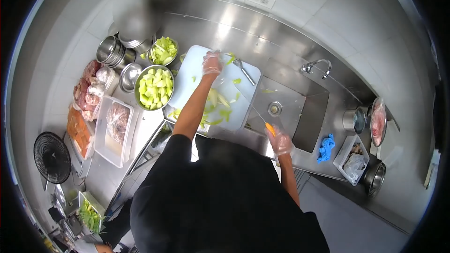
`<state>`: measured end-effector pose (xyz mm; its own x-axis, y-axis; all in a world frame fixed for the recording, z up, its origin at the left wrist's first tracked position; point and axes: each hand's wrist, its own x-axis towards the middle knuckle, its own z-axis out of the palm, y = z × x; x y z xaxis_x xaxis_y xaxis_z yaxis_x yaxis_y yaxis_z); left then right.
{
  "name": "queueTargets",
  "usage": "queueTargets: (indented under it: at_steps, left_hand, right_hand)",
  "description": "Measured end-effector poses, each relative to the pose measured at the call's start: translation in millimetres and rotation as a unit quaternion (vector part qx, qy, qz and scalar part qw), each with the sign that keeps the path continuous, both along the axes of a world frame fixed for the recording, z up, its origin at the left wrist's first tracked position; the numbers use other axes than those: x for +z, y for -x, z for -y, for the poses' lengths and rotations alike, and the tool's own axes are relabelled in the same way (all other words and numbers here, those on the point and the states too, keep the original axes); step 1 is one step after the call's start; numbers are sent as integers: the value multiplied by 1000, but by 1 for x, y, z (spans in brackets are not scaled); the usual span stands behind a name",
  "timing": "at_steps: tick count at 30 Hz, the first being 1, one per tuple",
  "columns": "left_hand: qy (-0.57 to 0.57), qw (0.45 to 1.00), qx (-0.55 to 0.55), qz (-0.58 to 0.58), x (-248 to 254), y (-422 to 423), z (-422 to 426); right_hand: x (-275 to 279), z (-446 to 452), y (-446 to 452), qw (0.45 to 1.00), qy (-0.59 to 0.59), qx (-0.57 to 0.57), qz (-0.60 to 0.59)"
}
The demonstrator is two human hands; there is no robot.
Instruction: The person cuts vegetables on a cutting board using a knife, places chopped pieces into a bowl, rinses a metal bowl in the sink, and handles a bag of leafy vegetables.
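Right hand (280, 141), gloved, closed round the orange handle of a knife (269, 126), blade slanting across the board's (192, 68) sink-side edge. Left hand (212, 64) at board's far end; can't tell if gripping anything. Loose peels (216, 99) on board could make the blade skid, risking the thin glove; a sideways sweep might knock the metal tool (246, 72) into the sink (293, 96).

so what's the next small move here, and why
I'd probably sweep the green peelings together with the orange-handled knife: they lie scattered over the white cutting board, and the right hand already has the knife in its grip. Cut pieces already fill the metal bowl beside the board.
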<state>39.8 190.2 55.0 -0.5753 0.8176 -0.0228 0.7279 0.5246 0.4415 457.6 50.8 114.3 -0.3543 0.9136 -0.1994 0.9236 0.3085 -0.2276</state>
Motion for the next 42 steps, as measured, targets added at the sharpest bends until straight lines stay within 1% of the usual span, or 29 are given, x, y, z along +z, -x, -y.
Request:
queueTargets:
  at_steps: [1, 2, 4, 5, 6, 7, 10, 12, 13, 15, 16, 17, 18, 19, 20, 21, 22, 23, 25, 26, 27, 28, 29, 30, 32, 34, 36, 39, 42]
  left_hand:
    - [-22, 999, -18, -18, -16, 7, -6]
    - [-10, 1000, -10, 6, -30, 15, -18]
    - [25, 998, 10, 55, -38, 24, -24]
    - [-87, 964, 26, 249, -46, 30, -12]
    - [-194, 881, 39, 430, -43, 33, 10]
    - [-291, 752, 52, 589, -37, 31, 28]
    - [-341, 666, 44, 663, 17, 25, 86]
    - [-351, 691, 53, 630, 45, 34, 133]
    - [-357, 702, 52, 614, 61, 38, 150]
    - [-404, 733, 133, 531, 91, 51, 188]
    - [-400, 810, 157, 400, 74, 75, 211]
    - [-389, 882, 150, 221, 83, 87, 231]
    - [-376, 899, 199, 107, 81, 99, 248]
    - [-407, 890, 193, 74, 91, 101, 261]
    - [-338, 911, 238, 12, 74, 118, 276]
    - [-278, 931, 217, -97, 80, 118, 282]
    - [-215, 935, 193, -207, 85, 118, 285]
    - [-281, 924, 174, -191, 85, 116, 277]
    - [-405, 891, 135, -155, 99, 79, 239]
    - [-400, 894, 102, -177, 103, 55, 215]
    - [-392, 914, 48, -98, 93, 42, 192]
    - [-348, 934, -10, -80, 84, 25, 166]
    - [-334, 939, -78, -29, 53, 19, 134]
    - [-249, 962, -108, 6, 41, 9, 103]
    - [-170, 974, -149, -2, 0, -3, 39]
    - [-62, 979, -180, -70, -46, -5, -12]
    - [14, 986, -159, -42, -81, -5, -53]
    - [-38, 993, -101, -40, -89, -8, -57]
    - [36, 992, -96, -74, -128, 11, -66]
  right_hand:
    - [1, 4, -7, 1000, -9, -2, -13]
    - [1, 8, -13, 1000, -16, -1, -25]
    - [-6, 13, -24, 998, -34, 11, -53]
    - [-15, 14, -28, 996, -49, 17, -71]
    - [-16, 13, -27, 997, -53, 16, -61]
    - [-17, 12, -25, 997, -57, 15, -52]
    - [4, -10, 12, 999, -16, 2, 30]
    - [9, -30, 43, 998, 11, -15, 56]
    - [-1, -41, 53, 1000, -6, 1, 23]
    - [-31, -54, 58, 998, -40, 25, -36]
    - [-44, -57, 59, 996, -56, 39, -61]
    - [-54, -57, 60, 992, -73, 59, -82]
    - [-50, -55, 60, 994, -47, 75, -61]
    - [-46, -53, 60, 995, -21, 92, -40]
    - [-41, -51, 61, 994, 5, 109, -20]
    - [-35, -42, 59, 991, 7, 127, -31]
    - [-32, -35, 57, 988, 8, 145, -44]
    - [-35, -28, 49, 983, -22, 144, -115]
    - [-28, -20, 33, 986, -34, 105, -124]
    - [-21, -17, 27, 987, -41, 86, -126]
    - [-5, -14, 27, 994, -56, 47, -84]
    - [0, -11, 20, 994, -63, 28, -89]
    - [4, -8, 12, 993, -71, 7, -95]
    - [5, -5, 3, 992, -70, -19, -98]
    - [8, 2, -15, 989, -70, -72, -106]
    - [32, 8, -19, 991, 0, -123, -52]
    - [28, 14, -34, 989, -44, -114, -81]
    - [29, 24, -48, 987, -79, -111, -82]
    - [29, 21, -43, 990, -88, -85, -70]
